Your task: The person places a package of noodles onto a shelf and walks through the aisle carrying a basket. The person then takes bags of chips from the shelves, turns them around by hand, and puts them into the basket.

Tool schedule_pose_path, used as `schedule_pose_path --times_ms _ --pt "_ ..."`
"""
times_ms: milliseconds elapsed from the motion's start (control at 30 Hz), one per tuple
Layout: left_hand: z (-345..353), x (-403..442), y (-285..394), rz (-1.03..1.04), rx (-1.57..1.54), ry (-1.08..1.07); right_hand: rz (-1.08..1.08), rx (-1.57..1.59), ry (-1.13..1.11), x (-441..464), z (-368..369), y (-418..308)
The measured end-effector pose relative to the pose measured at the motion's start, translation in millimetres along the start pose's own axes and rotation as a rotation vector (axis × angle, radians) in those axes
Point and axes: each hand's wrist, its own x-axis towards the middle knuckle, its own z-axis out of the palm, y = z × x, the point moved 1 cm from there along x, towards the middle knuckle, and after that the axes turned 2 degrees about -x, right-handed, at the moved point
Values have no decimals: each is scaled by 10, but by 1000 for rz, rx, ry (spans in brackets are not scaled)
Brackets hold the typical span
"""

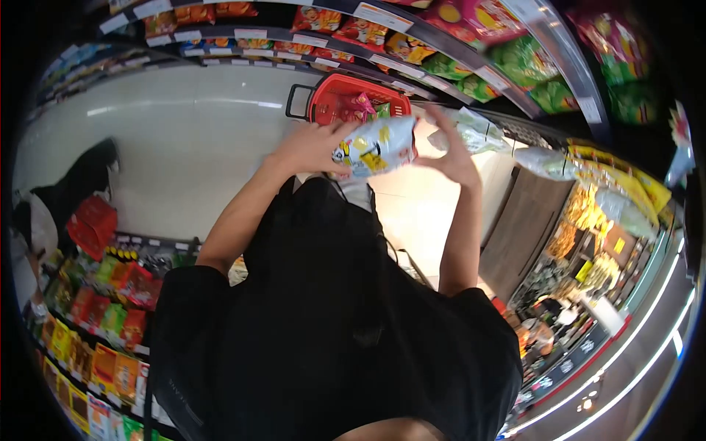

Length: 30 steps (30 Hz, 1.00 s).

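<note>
A pale, glossy snack bag (376,147) with yellow and black print is held in front of my chest. My left hand (312,149) is closed on its left end, with fingers over the top. At its right end is my right hand (457,158), slightly blurred, with thumb and fingers spread apart. The thumb is close to the bag's edge; I cannot tell whether it touches. Just beyond the bag, a red shopping basket (323,99) stands on the floor with pink and green packets (360,105) inside. The bag hides part of the basket.
Shelves of bagged snacks (507,62) curve along the top. Clear plastic packages (478,136) hang to the right of my right hand. Packet-filled shelves (103,309) line the lower left. Another person (77,176) with a red basket (93,224) is at far left.
</note>
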Motion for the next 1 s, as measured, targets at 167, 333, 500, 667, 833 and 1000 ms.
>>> schedule_pose_path --times_ms 167,333,500,667,833,1000 --pt "363 103 -72 72 -126 -14 423 506 -423 -93 532 619" --pt "553 194 -195 -110 -301 20 467 501 -389 31 705 1004" --pt "848 235 -655 -382 -487 576 565 486 -105 465 1047 2069" --pt "1537 -10 -975 -617 -690 707 606 502 178 985 1945 3181" --pt "2356 -216 -1082 -750 -715 525 621 321 118 1422 2918 4250" --pt "2786 -159 -1184 -892 -799 500 675 151 189 1632 3671 5169"
